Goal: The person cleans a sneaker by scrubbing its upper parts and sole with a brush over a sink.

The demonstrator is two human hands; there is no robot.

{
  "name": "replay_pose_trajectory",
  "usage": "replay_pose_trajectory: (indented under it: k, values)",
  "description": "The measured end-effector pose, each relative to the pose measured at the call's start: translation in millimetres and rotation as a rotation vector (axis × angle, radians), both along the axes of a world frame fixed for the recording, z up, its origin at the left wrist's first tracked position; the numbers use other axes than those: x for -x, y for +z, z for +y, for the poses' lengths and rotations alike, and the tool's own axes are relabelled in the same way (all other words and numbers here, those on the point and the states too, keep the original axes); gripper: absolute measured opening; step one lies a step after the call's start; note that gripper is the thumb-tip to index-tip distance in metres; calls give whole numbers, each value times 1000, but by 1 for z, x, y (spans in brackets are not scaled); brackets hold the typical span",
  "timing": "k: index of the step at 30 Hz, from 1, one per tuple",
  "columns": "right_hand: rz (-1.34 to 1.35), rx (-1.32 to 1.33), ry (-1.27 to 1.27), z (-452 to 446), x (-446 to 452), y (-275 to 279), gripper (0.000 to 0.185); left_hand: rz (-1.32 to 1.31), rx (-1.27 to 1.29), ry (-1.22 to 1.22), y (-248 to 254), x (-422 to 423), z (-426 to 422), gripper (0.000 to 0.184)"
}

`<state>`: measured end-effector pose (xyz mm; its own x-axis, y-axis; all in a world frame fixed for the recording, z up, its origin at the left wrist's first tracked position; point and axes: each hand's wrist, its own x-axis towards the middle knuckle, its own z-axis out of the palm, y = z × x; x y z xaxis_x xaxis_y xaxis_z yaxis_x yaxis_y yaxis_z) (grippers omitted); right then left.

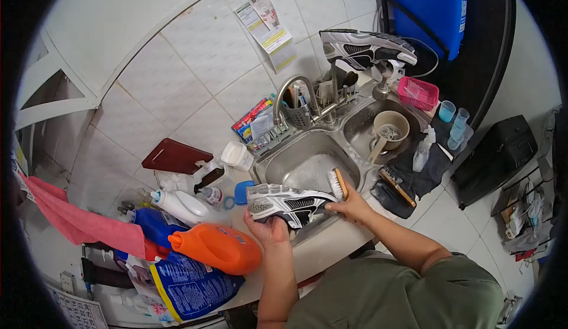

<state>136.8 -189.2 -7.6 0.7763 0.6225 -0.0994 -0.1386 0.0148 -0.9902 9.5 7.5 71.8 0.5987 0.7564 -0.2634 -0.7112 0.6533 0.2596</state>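
Well, left hand (269, 228): holding up the black and white shoe (290, 203) from its near side.
Right hand (353, 206): closed around the brush (338, 183), by the shoe's right end; cannot tell if touching the shoe with the bristles.
Shoe: turned on its side, over the near edge of the left sink bowl (307, 159).
Brush: white bristles to the left, wooden back to the right.
Tap (291, 82): bent, at the far side of the left sink bowl.
Right sink bowl (361, 129): holding a cream pot (395, 118), handle pointing near and left.
Far right: other shoe (367, 50), behind the right sink bowl; pink basket (418, 94) nearer and more right.
Right: second brush (397, 188), resting on a dark cloth (429, 169).
Near left: orange bottle (220, 248), lying down, touching a blue bag (192, 287).
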Motion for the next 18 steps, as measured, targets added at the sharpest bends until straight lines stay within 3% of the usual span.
replay_pose_trajectory:
  k: [1, 2, 5, 6, 8, 10, 12, 14, 18]
  values:
    - [109, 54, 47, -4, 3, 21, 104, -31, 21, 25, -7, 5, -3, 48]
    - [244, 72, 80, -9, 5, 46, 103, -123, -142, -37, -15, 9, -13, 53]
    - [258, 33, 119, -8, -4, 23, 101, -1, -525, -391, -24, 20, -41, 59]
    - [198, 39, 143, -6, -9, 13, 101, 170, -480, -349, -35, 18, -46, 59]
    - [125, 27, 216, -5, -16, 8, 100, 416, -800, -847, -62, 44, -1, 56]
    - [57, -11, 289, -1, -25, -2, 98, 647, -988, -1046, -47, 50, -2, 58]
    - [-12, 16, 368, 1, -30, 10, 96, 797, -1324, -1108, -14, 40, -18, 61]
    - [-170, 41, 428, 9, -43, 3, 94, 797, -1708, -964, -23, 29, -25, 69]
    - [-319, 127, 515, 22, -57, 17, 89, 972, -1419, -1043, -46, 29, -29, 59]
